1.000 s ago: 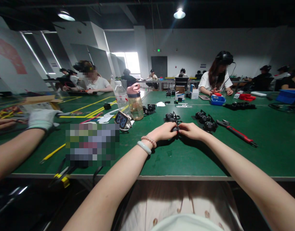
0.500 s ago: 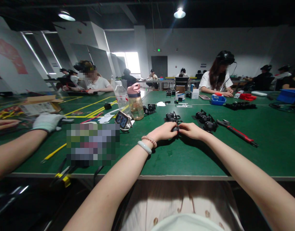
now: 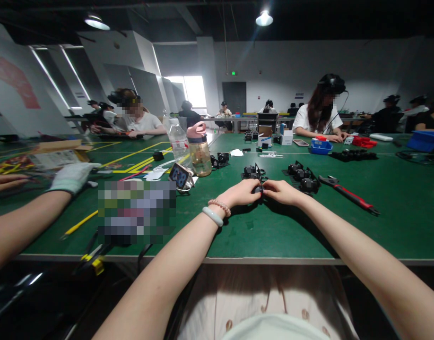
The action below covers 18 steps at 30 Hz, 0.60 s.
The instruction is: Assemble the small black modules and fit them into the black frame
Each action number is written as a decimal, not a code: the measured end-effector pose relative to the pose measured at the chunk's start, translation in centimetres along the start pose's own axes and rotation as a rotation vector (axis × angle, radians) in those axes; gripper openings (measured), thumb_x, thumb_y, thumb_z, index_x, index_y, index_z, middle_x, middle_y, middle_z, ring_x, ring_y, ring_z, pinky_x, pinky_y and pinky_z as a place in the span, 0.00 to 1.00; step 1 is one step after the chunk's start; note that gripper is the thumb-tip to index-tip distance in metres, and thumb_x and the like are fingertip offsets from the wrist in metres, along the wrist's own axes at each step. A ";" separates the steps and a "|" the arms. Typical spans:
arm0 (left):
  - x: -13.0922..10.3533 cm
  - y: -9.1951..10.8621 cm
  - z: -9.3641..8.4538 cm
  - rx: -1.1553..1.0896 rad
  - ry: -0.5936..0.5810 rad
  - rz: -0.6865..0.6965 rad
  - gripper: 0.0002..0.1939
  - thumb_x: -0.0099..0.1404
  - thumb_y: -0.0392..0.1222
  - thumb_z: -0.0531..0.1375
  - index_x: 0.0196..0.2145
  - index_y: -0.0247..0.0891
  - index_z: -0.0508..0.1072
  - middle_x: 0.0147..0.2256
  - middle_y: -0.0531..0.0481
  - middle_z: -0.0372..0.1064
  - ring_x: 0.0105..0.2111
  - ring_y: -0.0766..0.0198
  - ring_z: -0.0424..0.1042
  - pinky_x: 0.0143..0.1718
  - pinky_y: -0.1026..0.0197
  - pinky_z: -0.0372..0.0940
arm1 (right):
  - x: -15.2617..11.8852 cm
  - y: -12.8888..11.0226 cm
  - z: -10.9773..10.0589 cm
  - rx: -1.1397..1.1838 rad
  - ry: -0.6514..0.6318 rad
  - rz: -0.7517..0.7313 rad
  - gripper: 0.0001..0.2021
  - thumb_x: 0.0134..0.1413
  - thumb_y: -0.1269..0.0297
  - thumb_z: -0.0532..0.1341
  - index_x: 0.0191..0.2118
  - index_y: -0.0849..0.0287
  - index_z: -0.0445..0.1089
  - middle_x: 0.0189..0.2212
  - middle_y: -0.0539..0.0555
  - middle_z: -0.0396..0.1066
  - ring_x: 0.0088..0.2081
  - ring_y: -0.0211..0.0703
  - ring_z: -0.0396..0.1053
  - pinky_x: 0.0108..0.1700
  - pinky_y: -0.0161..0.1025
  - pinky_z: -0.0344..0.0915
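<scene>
Over the green table, my left hand and my right hand meet fingertip to fingertip. Both are closed, pinching a small black part with a thin upright edge. The fingers cover most of it, so its exact kind is unclear. Right behind my left hand lies a black bracket-like unit with rounded bodies; whether it joins the held part I cannot tell. To the right of my right hand, a cluster of similar black units rests on the table.
An adjustable wrench with red-black handle lies right. Left of my hands stand a tumbler, a water bottle and a small clock. A co-worker's gloved hand is at far left. Farther back is a blue bin.
My hands and the black part stay almost in place. At the far left, the co-worker's gloved hand has shifted slightly and its fingers have changed pose.
</scene>
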<state>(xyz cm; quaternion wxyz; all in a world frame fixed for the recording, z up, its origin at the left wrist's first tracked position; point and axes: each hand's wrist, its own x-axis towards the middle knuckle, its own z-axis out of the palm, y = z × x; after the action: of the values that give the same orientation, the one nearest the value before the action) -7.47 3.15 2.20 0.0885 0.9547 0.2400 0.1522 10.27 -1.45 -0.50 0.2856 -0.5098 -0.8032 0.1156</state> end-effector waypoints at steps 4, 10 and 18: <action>0.0 -0.2 0.1 -0.012 0.015 0.020 0.12 0.56 0.43 0.51 0.35 0.34 0.65 0.32 0.48 0.66 0.30 0.66 0.64 0.31 0.65 0.58 | -0.2 0.2 0.2 0.064 0.010 -0.016 0.12 0.47 0.64 0.54 0.39 0.60 0.61 0.32 0.52 0.68 0.31 0.37 0.65 0.34 0.35 0.60; 0.1 -0.1 0.2 -0.025 0.018 0.010 0.12 0.55 0.43 0.51 0.36 0.34 0.66 0.33 0.48 0.67 0.31 0.65 0.65 0.32 0.65 0.58 | -0.3 0.1 0.2 0.142 -0.013 -0.046 0.17 0.40 0.68 0.58 0.39 0.59 0.57 0.31 0.51 0.68 0.30 0.37 0.66 0.34 0.35 0.60; 0.0 0.1 0.2 -0.055 0.013 0.000 0.12 0.55 0.42 0.52 0.36 0.34 0.66 0.33 0.48 0.67 0.31 0.65 0.65 0.33 0.65 0.58 | -0.3 0.0 0.0 0.115 -0.015 -0.045 0.15 0.39 0.67 0.59 0.37 0.59 0.58 0.30 0.51 0.69 0.32 0.38 0.66 0.35 0.36 0.60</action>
<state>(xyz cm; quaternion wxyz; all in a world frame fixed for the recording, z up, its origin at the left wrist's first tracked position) -7.34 3.10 2.06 0.1130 0.9509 0.2364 0.1649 10.40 -1.73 -0.62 0.3109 -0.4737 -0.8086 0.1588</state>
